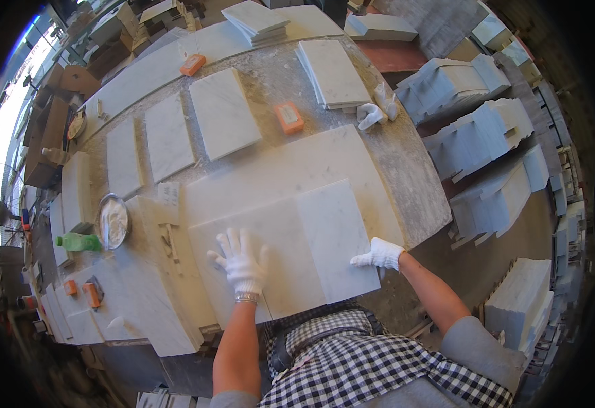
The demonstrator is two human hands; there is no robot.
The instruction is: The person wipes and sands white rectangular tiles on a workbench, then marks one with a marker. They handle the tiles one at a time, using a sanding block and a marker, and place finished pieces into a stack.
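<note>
White marble tiles lie side by side on a larger pale slab (pixel 277 163) in front of me. My left hand (pixel 243 264), in a white knit glove, lies with fingers spread on the left tile (pixel 256 228). At the right edge, my right hand (pixel 381 255), gloved too, grips the right-hand marble tile (pixel 335 234). Its thumb rests on the top face, and the fingers curl at the edge, partly hidden. The two tiles meet along a straight seam.
Beyond the slab lie separate tiles (pixel 224 112), an orange block (pixel 288 117), a tile stack (pixel 335 73) and crumpled white gloves (pixel 371 115). To the left are a bowl of white paste (pixel 114 221) and a green bottle (pixel 78 241). Tile stacks (pixel 477 136) stand at right.
</note>
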